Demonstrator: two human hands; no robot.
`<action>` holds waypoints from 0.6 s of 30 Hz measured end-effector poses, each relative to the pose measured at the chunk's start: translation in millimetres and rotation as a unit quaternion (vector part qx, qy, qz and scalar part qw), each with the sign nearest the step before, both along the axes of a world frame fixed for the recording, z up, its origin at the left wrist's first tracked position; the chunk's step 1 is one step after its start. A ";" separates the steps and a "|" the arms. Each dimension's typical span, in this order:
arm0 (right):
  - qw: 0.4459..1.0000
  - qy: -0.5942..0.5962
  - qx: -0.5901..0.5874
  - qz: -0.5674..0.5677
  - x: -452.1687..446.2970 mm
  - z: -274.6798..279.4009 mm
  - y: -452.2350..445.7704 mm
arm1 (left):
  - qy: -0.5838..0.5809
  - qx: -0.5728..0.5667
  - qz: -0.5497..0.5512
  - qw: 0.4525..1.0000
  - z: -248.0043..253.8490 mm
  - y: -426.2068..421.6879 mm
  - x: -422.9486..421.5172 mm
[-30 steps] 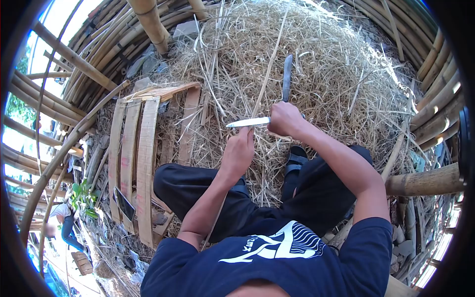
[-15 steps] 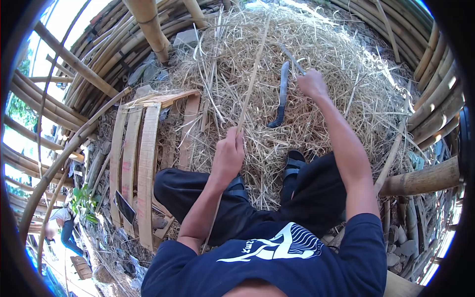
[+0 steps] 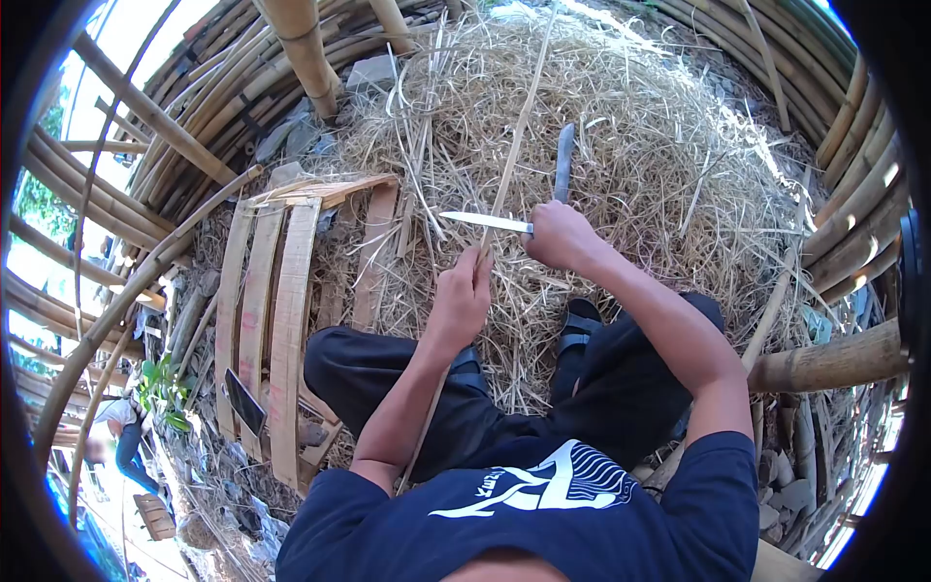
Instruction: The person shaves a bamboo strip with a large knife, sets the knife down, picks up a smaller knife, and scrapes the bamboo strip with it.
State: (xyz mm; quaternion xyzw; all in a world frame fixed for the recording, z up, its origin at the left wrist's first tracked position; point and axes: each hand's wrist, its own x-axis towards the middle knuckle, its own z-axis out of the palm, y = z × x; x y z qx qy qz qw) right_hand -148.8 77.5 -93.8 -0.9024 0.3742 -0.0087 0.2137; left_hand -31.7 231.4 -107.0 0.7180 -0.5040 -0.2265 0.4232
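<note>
My left hand (image 3: 462, 299) is closed round a long, thin bamboo strip (image 3: 524, 116), which runs from beyond the hand back under my left forearm. My right hand (image 3: 562, 236) grips a knife (image 3: 485, 222) whose bright blade points left and lies across the strip, just beyond my left fingers. Behind the right hand, a second, dark curved blade (image 3: 563, 160) rests on the pile of shavings (image 3: 621, 136); its handle is hidden by the hand.
A slatted wooden crate (image 3: 291, 335) lies to the left, with a phone (image 3: 244, 402) on its side. Bamboo poles (image 3: 824, 357) reach in from the right, and more are stacked around. A person (image 3: 126, 436) is at the far left.
Since half a second ago, my right hand has come back toward me and left, bringing the knife onto the strip. My left hand and the strip have shifted slightly right.
</note>
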 end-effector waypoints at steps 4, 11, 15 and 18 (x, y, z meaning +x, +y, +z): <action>1.000 0.005 -0.008 0.003 2.1 -10.0 -5.7 | -0.025 -0.007 -0.017 1.000 -4.8 1.9 -3.1; 0.997 0.041 -0.061 -0.024 6.1 -4.7 -33.6 | -0.049 0.008 -0.019 0.999 -6.9 -4.5 -2.6; 0.993 0.057 -0.057 -0.086 -0.4 -3.6 -69.2 | -0.046 -0.013 -0.008 0.999 -1.4 -5.1 0.2; 0.975 0.014 -0.061 -0.212 -14.3 1.0 -91.5 | -0.012 -0.028 -0.010 0.999 6.9 1.7 -6.2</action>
